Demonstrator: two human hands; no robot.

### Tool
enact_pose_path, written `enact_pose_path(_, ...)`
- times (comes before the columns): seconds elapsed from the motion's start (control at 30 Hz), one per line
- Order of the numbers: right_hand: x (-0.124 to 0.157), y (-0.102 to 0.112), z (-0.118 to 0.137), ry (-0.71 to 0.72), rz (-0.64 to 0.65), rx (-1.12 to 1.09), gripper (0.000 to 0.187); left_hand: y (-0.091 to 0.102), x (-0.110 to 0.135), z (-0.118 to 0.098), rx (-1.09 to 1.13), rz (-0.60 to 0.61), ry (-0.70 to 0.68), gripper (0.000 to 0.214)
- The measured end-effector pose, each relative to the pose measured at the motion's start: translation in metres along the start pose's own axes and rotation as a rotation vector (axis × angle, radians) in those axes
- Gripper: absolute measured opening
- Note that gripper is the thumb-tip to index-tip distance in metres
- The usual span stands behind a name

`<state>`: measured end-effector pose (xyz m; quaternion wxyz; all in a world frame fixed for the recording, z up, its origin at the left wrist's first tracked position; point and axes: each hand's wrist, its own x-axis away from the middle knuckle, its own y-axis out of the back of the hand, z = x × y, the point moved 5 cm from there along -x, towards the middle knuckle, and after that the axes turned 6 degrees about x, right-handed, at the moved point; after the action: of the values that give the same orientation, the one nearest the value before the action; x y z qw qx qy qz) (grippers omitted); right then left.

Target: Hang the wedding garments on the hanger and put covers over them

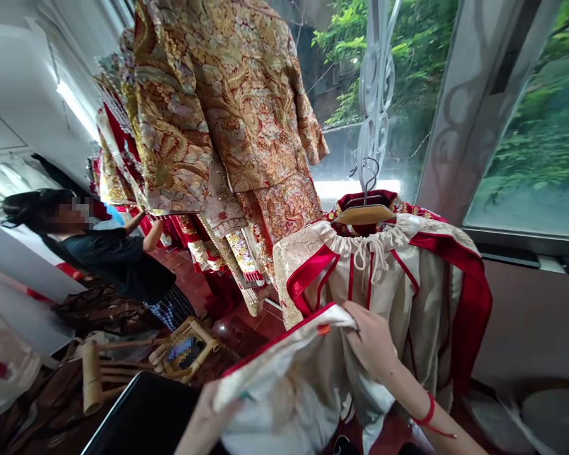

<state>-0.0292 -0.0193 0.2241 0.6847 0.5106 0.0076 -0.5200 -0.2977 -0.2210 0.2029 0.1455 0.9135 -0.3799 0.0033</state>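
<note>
A cream robe with red satin trim [374, 297] hangs from a wooden hanger [365, 215] in front of me. My left hand [206, 420] grips a red-edged cream flap of this robe [284, 360] at the bottom of the view. My right hand [370, 338], with a red string bracelet [425, 411] at its wrist, pinches the same flap's upper edge near a small orange tag [323, 328]. The flap is lifted and pulled out from the robe's body. Most of my left hand's fingers are hidden behind the cloth.
Gold brocade robes [218, 107] hang beside the cream robe. To the left, a person in a black top [114, 262] reaches up towards them. A bamboo stool [161, 357], a black flat case [142, 417], and a window with greenery [535, 126] surround me.
</note>
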Motion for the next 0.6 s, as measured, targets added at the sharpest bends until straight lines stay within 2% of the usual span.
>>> enact_pose_path(0.07, -0.009, -0.005, 0.012, 0.171, 0.246, -0.036, 0.029, 0.029, -0.012, -0.026, 0.092, -0.215, -0.027, 0.052)
enact_pose_path(0.1, -0.014, 0.0, 0.015, 0.26, 0.317, -0.048, 0.035, 0.038, -0.02, -0.046, 0.094, -0.276, -0.081, 0.052)
enact_pose_path(0.13, -0.023, 0.012, 0.013, 0.314, 0.312, -0.044, 0.043, 0.043, -0.028, -0.068, 0.049, -0.302, -0.171, 0.05)
enact_pose_path(0.17, -0.034, 0.029, 0.004, 0.313, 0.224, -0.014, 0.05, 0.043, -0.035, -0.092, -0.043, -0.302, -0.29, 0.046)
enact_pose_path(0.2, -0.046, 0.051, -0.011, 0.255, 0.07, 0.046, 0.054, 0.039, -0.041, -0.117, -0.171, -0.286, -0.43, 0.041)
enact_pose_path(0.27, -0.066, 0.1, -0.054, 0.046, -0.283, 0.245, 0.052, 0.024, -0.047, -0.157, -0.47, -0.238, -0.701, 0.034)
enact_pose_path(0.3, -0.073, 0.12, -0.076, -0.049, -0.394, 0.361, 0.05, 0.014, -0.049, -0.171, -0.623, -0.207, -0.788, 0.034)
enact_pose_path(0.33, -0.08, 0.134, -0.097, -0.108, -0.423, 0.463, 0.05, 0.005, -0.052, -0.181, -0.769, -0.185, -0.837, 0.038)
enact_pose_path(0.4, -0.094, 0.147, -0.133, -0.122, -0.345, 0.607, 0.051, -0.011, -0.058, -0.194, -1.024, -0.156, -0.836, 0.044)
enact_pose_path(0.47, -0.102, 0.148, -0.156, -0.048, -0.233, 0.653, 0.052, -0.023, -0.067, -0.204, -1.182, -0.132, -0.781, 0.044)
enact_pose_path(0.53, -0.106, 0.144, -0.169, 0.031, -0.169, 0.629, 0.055, -0.03, -0.083, -0.213, -1.185, -0.103, -0.723, 0.037)
enact_pose_path(0.6, -0.107, 0.141, -0.176, 0.051, -0.137, 0.59, 0.057, -0.03, -0.106, -0.217, -1.068, -0.045, -0.572, 0.03)
